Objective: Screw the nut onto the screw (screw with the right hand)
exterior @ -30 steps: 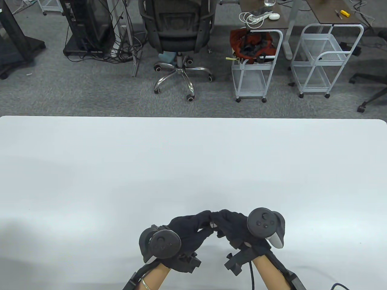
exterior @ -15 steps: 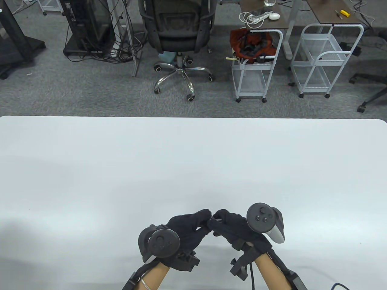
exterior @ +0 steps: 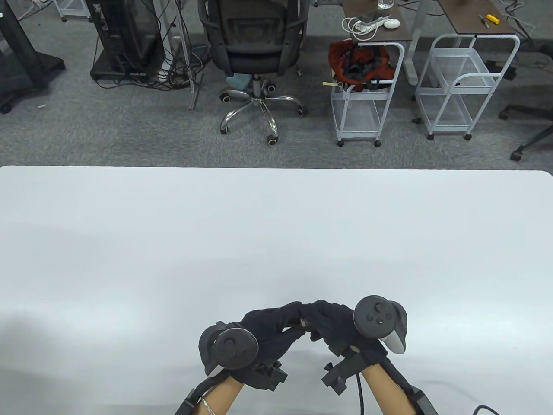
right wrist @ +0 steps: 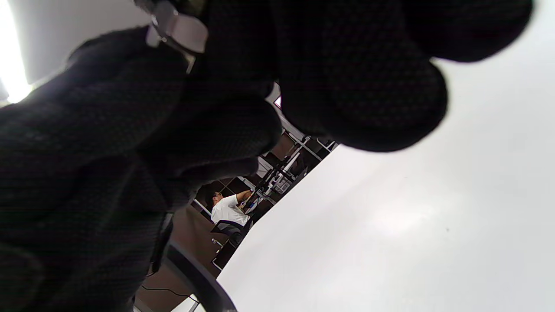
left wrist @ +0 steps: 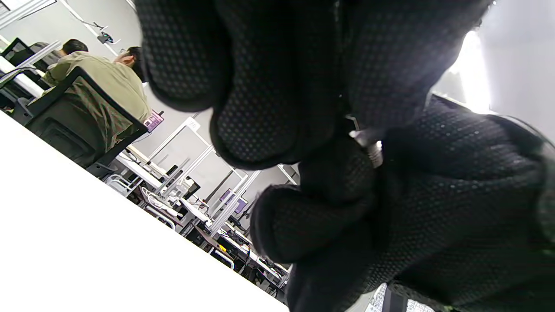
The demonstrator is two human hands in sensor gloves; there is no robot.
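Both gloved hands meet fingertip to fingertip above the front middle of the white table (exterior: 276, 225). My left hand (exterior: 290, 319) pinches a small metal screw (exterior: 303, 322); its threaded shaft shows in the left wrist view (left wrist: 373, 152), running toward my right hand (left wrist: 455, 195). My right hand (exterior: 314, 320) pinches the silver nut (right wrist: 177, 30) on the screw's end. The gloves hide most of both parts.
Trackers sit on the back of the left hand (exterior: 229, 348) and the right hand (exterior: 378, 317). Beyond the table's far edge stand an office chair (exterior: 255, 52) and two white wire carts (exterior: 367, 86).
My right hand twisted at the wrist half a second ago and has turned back to about its earlier pose. The left hand has stayed nearly still.
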